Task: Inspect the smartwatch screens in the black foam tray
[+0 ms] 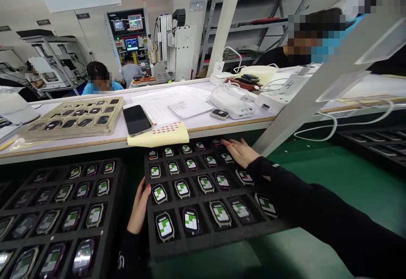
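Note:
A black foam tray (203, 243) carries rows of square-faced smartwatches, most with lit green and white screens, such as one watch (164, 227) at its near left corner. My left hand (139, 206) grips the tray's left side, thumb on the upper rim and the other fingers partly hidden along the outside. Across the tray's far right corner reaches my right hand (241, 154), its fingers stretched out flat over the back row beside a watch (226, 157). Whether those fingertips touch a watch or only the foam, I cannot tell. My right forearm covers part of the tray's right edge.
Left of it lies another watch-filled foam tray (109, 211). The shelf above holds a beige tray (76, 116), a phone (137, 119), papers (187, 106), a white charger box (233, 101) and cables. A slanted metal post (294, 88) stands at right. Other people sit beyond.

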Demonstrator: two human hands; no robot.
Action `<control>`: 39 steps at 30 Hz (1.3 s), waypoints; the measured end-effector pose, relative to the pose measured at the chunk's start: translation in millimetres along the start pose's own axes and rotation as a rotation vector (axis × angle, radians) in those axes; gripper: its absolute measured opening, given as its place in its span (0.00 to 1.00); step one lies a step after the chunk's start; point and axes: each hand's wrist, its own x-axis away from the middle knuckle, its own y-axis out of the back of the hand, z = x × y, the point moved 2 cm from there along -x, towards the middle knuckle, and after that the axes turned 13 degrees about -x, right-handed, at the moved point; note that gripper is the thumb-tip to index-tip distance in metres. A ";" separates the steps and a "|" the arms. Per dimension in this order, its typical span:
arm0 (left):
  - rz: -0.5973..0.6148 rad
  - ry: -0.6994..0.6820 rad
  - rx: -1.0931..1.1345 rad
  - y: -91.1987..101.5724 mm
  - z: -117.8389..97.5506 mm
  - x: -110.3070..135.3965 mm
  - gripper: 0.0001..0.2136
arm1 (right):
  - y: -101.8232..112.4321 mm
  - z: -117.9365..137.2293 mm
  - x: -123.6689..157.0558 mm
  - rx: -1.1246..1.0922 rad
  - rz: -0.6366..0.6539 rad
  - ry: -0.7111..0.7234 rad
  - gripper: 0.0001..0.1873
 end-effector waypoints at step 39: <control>0.002 -0.103 0.012 -0.7 -0.5 2.1 0.31 | -82.6 199.1 -42.4 -0.122 0.372 0.577 0.27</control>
